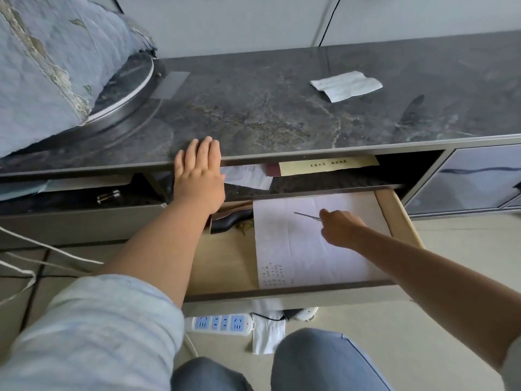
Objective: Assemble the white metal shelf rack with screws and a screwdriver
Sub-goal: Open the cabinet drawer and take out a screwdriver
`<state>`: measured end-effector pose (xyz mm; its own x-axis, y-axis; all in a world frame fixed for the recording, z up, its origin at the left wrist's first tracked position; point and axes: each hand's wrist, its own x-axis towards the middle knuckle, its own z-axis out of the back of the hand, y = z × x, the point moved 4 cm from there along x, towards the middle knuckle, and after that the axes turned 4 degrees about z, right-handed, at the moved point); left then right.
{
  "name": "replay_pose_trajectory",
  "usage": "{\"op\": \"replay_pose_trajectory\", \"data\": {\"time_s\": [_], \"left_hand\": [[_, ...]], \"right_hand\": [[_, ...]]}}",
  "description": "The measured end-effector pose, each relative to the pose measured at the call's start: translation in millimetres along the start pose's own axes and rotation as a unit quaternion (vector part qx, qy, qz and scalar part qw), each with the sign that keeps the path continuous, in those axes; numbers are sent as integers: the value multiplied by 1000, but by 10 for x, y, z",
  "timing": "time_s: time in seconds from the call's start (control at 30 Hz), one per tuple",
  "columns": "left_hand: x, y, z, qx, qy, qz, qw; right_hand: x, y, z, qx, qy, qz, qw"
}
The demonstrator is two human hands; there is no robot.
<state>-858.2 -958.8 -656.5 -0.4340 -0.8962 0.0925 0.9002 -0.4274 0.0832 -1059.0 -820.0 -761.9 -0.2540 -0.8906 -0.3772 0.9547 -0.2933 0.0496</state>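
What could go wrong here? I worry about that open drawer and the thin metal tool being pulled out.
The right hand pinches a thin metal tool over the paper sheet; its point could snag or tear the sheet. The left hand lies flat on the cabinet edge above the open drawer, so fingers might get pinched if the drawer closes. The power strip by the knees could be kicked.
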Motion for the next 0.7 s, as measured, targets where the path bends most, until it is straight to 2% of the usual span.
{"op": "replay_pose_trajectory", "data": {"time_s": [0.17,0.33,0.5,0.6,0.7], "left_hand": [[-114,29,-70,83,-5,-49,995],[-267,62,-109,57,-18,-79,995],[-294,84,-84,45,-27,-80,995],[-275,148,-63,21,-48,-96,994],[-244,159,-78,-7,-63,-113,992]], "right_hand": [[-421,222,266,-118,67,86,987],[-859,410,288,-79,184,123,972],[-892,531,223,-206,114,199,951],[-818,505,248,-174,73,175,966],[-705,438,333,-133,-4,123,983]]}}
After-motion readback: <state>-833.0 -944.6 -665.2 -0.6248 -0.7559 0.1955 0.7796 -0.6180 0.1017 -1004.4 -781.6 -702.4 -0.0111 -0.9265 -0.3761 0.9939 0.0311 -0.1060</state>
